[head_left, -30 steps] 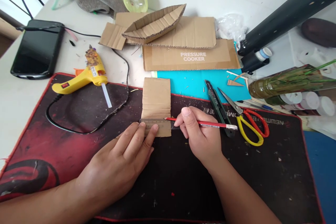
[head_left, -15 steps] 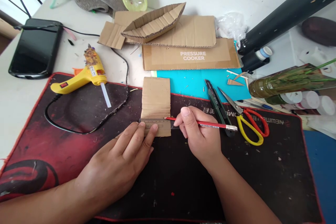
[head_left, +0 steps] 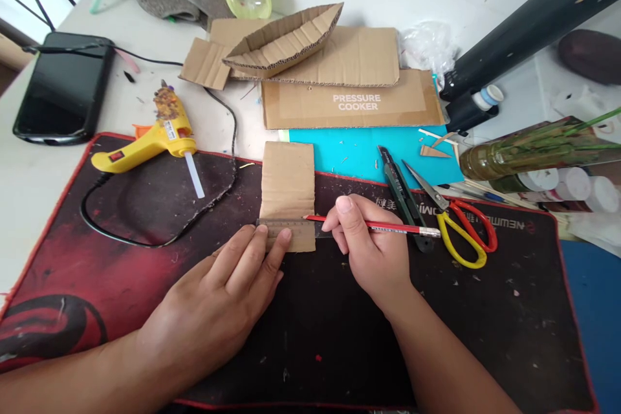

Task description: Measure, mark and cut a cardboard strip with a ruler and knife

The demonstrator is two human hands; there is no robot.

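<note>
A small rectangular cardboard piece (head_left: 287,184) lies on the black and red desk mat (head_left: 145,226). Across its lower end lies a clear ruler (head_left: 291,228). My left hand (head_left: 228,297) rests flat on the mat, fingers stretched out, its fingertips pressing the ruler and cardboard down. My right hand (head_left: 371,249) is closed in a writing grip on a red pencil (head_left: 388,228). The pencil tip touches the cardboard's right edge, just above the ruler.
A yellow glue gun (head_left: 148,142) with its black cord lies at the left. A green utility knife (head_left: 402,197) and red-yellow scissors (head_left: 460,226) lie right of my hand. Behind are a cardboard boat (head_left: 286,45), flat cardboard sheets (head_left: 349,103), a teal sheet (head_left: 369,149), a phone (head_left: 63,87) and bottles (head_left: 528,152).
</note>
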